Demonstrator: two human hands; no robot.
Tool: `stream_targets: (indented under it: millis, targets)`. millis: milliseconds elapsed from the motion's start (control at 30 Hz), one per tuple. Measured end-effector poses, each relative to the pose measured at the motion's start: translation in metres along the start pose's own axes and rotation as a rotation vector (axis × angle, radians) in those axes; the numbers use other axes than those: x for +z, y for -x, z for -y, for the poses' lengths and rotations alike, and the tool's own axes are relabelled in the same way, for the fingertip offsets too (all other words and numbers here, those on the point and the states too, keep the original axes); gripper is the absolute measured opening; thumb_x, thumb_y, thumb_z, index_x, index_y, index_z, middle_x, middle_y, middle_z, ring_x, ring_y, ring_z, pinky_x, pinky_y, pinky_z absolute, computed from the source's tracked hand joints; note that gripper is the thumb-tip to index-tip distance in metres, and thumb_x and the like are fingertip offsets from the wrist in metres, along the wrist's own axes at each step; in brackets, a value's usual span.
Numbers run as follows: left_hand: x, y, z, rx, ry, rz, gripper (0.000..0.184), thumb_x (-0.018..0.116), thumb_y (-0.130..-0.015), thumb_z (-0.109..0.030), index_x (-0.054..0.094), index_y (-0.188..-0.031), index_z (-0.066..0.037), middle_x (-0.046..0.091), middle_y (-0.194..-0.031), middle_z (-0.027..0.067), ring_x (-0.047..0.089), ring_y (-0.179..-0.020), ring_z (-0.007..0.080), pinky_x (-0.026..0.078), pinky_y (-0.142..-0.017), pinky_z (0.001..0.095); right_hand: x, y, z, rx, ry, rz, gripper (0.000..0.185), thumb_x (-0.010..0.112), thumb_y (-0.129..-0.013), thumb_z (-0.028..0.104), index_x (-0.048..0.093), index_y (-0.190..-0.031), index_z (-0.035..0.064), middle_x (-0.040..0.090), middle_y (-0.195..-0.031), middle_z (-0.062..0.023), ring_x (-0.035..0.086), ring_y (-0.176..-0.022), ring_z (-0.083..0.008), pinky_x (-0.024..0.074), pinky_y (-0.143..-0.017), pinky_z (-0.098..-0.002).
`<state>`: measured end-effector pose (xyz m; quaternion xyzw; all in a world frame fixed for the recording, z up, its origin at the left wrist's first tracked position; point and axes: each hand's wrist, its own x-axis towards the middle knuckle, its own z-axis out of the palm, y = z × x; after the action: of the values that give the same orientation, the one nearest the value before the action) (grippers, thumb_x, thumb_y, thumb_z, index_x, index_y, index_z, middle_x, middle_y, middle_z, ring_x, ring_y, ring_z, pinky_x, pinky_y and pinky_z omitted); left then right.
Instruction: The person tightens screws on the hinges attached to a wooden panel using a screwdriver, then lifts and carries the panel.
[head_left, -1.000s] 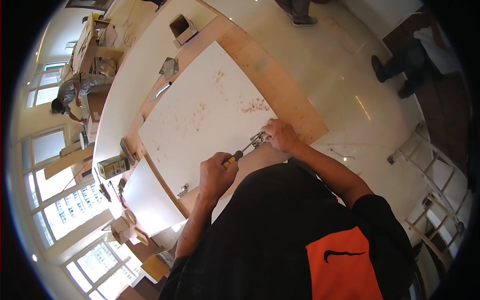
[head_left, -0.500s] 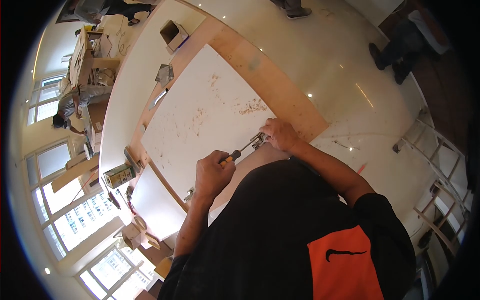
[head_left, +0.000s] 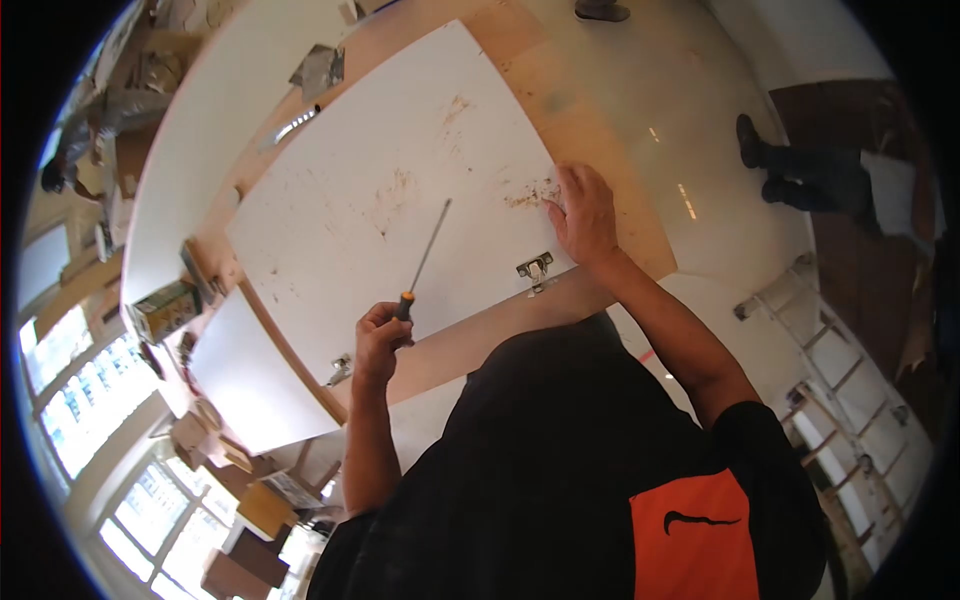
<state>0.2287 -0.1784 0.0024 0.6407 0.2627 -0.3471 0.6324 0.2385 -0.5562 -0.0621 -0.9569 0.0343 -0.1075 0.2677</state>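
Observation:
A white panel with brown dust on it lies on the wooden worktop. My left hand is closed round the handle of a screwdriver, whose shaft points up and away over the panel. My right hand rests at the panel's right edge, fingers spread, with nothing held. Just below and left of it, a metal hinge sits on the panel's near edge. A second hinge is at the near left corner, below my left hand.
A knife and a grey sheet lie beyond the panel. A box-shaped can stands at the left, near a second white panel. People are at the far left and right. A ladder is at the right.
The screwdriver has come away from the right hinge and swung upward as my left hand moved left. My right hand has let go near the hinge and moved up the panel's edge. The view has shifted.

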Motion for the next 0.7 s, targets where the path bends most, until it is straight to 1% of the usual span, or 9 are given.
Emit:
stream_targets:
  millis: [100, 133, 233, 267, 367, 400, 533, 633, 700]
  targets:
    - [-0.024, -0.01, 0.011, -0.044, 0.067, 0.01, 0.021, 0.067, -0.075, -0.006, 0.061, -0.095, 0.0, 0.059, -0.072, 0.0044, 0.058, -0.059, 0.013, 0.052, -0.06, 0.0269, 0.022, -0.006, -0.003, -0.014, 0.176, 0.08, 0.064, 0.065, -0.089, 0.03, 0.043, -0.14, -0.0026, 0.046, -0.14, -0.0226, 0.041, -0.133, -0.039, 0.0336, -0.102, -0.0498]
    - [-0.028, -0.013, 0.014, -0.036, 0.134, 0.0, 0.017, 0.067, -0.077, -0.009, 0.06, -0.09, -0.001, 0.057, -0.069, 0.0051, 0.056, -0.055, 0.0146, 0.051, -0.057, 0.0294, 0.03, -0.003, -0.004, -0.014, 0.237, 0.107, 0.068, 0.065, -0.09, 0.031, 0.041, -0.143, -0.0038, 0.044, -0.144, -0.0236, 0.038, -0.136, -0.0393, 0.0319, -0.103, -0.0504]
    - [-0.048, -0.027, 0.028, -0.041, 0.285, -0.003, 0.015, 0.067, -0.077, -0.01, 0.059, -0.087, -0.002, 0.056, -0.066, 0.0059, 0.053, -0.053, 0.0163, 0.051, -0.055, 0.0324, 0.036, -0.004, -0.008, -0.027, 0.263, 0.14, 0.073, 0.064, -0.09, 0.033, 0.038, -0.146, -0.0054, 0.04, -0.15, -0.024, 0.035, -0.14, -0.0402, 0.0284, -0.105, -0.0528]
    - [-0.058, -0.034, 0.04, -0.042, 0.311, -0.011, 0.015, 0.066, -0.078, -0.012, 0.058, -0.085, -0.002, 0.056, -0.066, 0.0074, 0.052, -0.052, 0.0177, 0.051, -0.053, 0.0347, 0.036, -0.006, -0.008, -0.035, 0.276, 0.152, 0.073, 0.063, -0.089, 0.031, 0.037, -0.147, -0.0058, 0.04, -0.15, -0.0241, 0.035, -0.14, -0.0403, 0.0289, -0.105, -0.0517]
    - [-0.066, -0.043, 0.035, -0.119, 0.49, 0.015, 0.016, 0.065, -0.079, -0.015, 0.058, -0.084, -0.002, 0.055, -0.065, 0.0082, 0.052, -0.051, 0.0174, 0.05, -0.051, 0.035, 0.037, -0.009, -0.007, -0.034, 0.285, 0.182, 0.073, 0.063, -0.089, 0.028, 0.036, -0.147, -0.006, 0.041, -0.149, -0.0246, 0.037, -0.139, -0.0406, 0.0284, -0.106, -0.0513]
    - [-0.069, -0.047, 0.036, -0.124, 0.46, 0.042, 0.023, 0.066, -0.081, -0.024, 0.06, -0.086, -0.002, 0.054, -0.064, 0.0075, 0.051, -0.051, 0.018, 0.049, -0.05, 0.0364, 0.038, -0.01, -0.008, -0.033, 0.285, 0.182, 0.072, 0.062, -0.089, 0.028, 0.036, -0.147, -0.0062, 0.042, -0.149, -0.0248, 0.037, -0.139, -0.0409, 0.0287, -0.106, -0.051]
    - [-0.075, -0.054, 0.035, -0.211, 0.433, 0.044, 0.025, 0.066, -0.08, -0.024, 0.06, -0.084, -0.001, 0.053, -0.058, 0.0084, 0.051, -0.046, 0.0191, 0.049, -0.048, 0.0361, 0.044, -0.013, -0.009, -0.035, 0.286, 0.179, 0.069, 0.057, -0.092, 0.031, 0.038, -0.146, -0.0074, 0.043, -0.147, -0.0262, 0.04, -0.137, -0.0419, 0.0303, -0.106, -0.05]
    - [-0.076, -0.058, 0.03, -0.268, 0.49, 0.066, 0.023, 0.068, -0.076, -0.019, 0.063, -0.083, 0.002, 0.056, -0.059, 0.0108, 0.052, -0.045, 0.0186, 0.049, -0.049, 0.0354, 0.047, -0.015, -0.007, -0.027, 0.309, 0.177, 0.066, 0.053, -0.094, 0.033, 0.04, -0.145, -0.0082, 0.045, -0.146, -0.0268, 0.042, -0.135, -0.0422, 0.0312, -0.106, -0.0495]
    - [-0.076, -0.056, 0.029, -0.318, 0.487, 0.032, 0.024, 0.07, -0.076, -0.019, 0.064, -0.084, 0.003, 0.056, -0.059, 0.0109, 0.052, -0.046, 0.0187, 0.049, -0.051, 0.0342, 0.046, -0.016, -0.006, -0.015, 0.323, 0.194, 0.066, 0.052, -0.096, 0.035, 0.04, -0.144, -0.0086, 0.045, -0.145, -0.0271, 0.042, -0.135, -0.0424, 0.0312, -0.106, -0.0494]
